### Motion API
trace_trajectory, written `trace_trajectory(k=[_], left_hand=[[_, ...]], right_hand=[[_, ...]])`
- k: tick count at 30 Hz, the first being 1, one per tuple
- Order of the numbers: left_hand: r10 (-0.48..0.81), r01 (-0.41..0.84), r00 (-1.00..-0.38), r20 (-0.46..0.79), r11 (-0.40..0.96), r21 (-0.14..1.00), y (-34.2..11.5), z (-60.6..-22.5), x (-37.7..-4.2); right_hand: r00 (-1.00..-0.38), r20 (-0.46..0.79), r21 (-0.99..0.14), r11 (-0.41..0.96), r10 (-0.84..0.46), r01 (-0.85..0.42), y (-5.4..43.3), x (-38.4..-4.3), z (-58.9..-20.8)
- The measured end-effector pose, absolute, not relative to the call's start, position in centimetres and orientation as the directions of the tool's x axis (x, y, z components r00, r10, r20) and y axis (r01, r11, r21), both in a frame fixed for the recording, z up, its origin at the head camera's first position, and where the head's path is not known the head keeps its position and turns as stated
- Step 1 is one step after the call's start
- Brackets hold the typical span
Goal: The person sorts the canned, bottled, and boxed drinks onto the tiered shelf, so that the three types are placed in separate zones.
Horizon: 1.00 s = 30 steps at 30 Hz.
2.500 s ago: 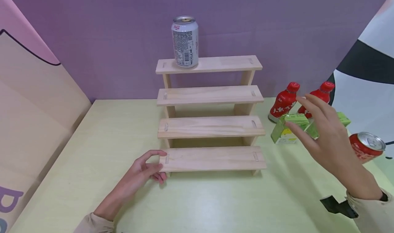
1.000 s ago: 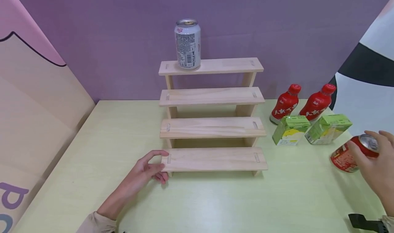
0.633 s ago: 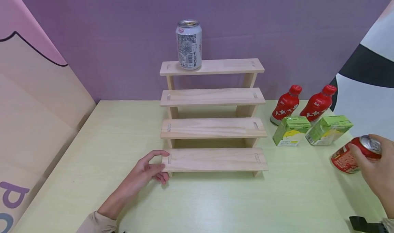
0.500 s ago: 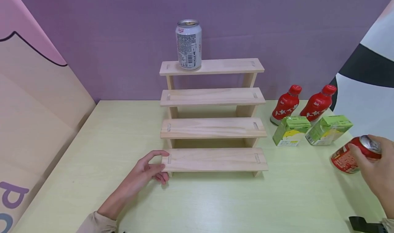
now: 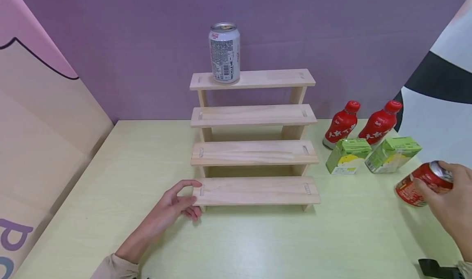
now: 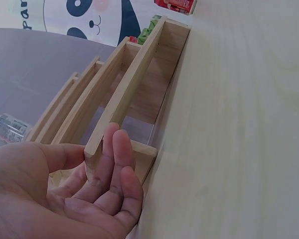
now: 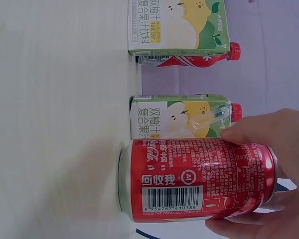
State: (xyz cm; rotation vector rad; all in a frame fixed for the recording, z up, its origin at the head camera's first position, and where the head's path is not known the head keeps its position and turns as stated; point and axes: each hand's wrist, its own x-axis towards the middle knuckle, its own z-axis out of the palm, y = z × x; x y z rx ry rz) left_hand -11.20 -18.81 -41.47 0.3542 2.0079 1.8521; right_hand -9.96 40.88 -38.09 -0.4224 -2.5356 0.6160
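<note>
Now gripping the red Coca-Cola can (image 5: 422, 184) in the right hand (image 5: 451, 203), no longer spread near the pomelo-juice cartons (image 5: 348, 158); judged secured but unlifted, at the tabletop's (image 5: 258, 246) right. Still pinching the lowest step (image 5: 254, 191) of the four-tier wooden stand (image 5: 254, 115) with the left hand (image 5: 171, 203).

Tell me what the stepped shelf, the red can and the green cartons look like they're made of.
Stepped shelf: pale wood, apparently unvarnished; grain shows along the planks. Red can: probably aluminium, with a glossy printed body; its silver lid shines like bare metal. Green cartons: likely coated paperboard, smooth and printed; flat panels and crisp edges suggest it.
</note>
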Motion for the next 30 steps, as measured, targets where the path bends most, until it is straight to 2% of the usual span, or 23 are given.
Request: trace_trajectory(k=[12,19,30], left_hand=[[0.432,-0.063,-0.895,-0.107,0.116,0.991,-18.9,-41.5,-11.1],[0.431,-0.062,-0.896,-0.109,0.121,0.991,-18.8,-41.3,-11.1],[0.431,-0.056,-0.897,-0.101,0.117,0.992,-18.9,-41.3,-11.2]], right_hand=[[-0.823,0.391,-0.494,0.848,0.413,0.190,40.9,-9.7,-38.2],[-0.804,0.461,-0.472,0.871,0.374,0.134,42.7,-10.1,-39.8],[-0.821,0.417,-0.502,0.852,0.390,0.150,40.3,-9.7,-37.9]])
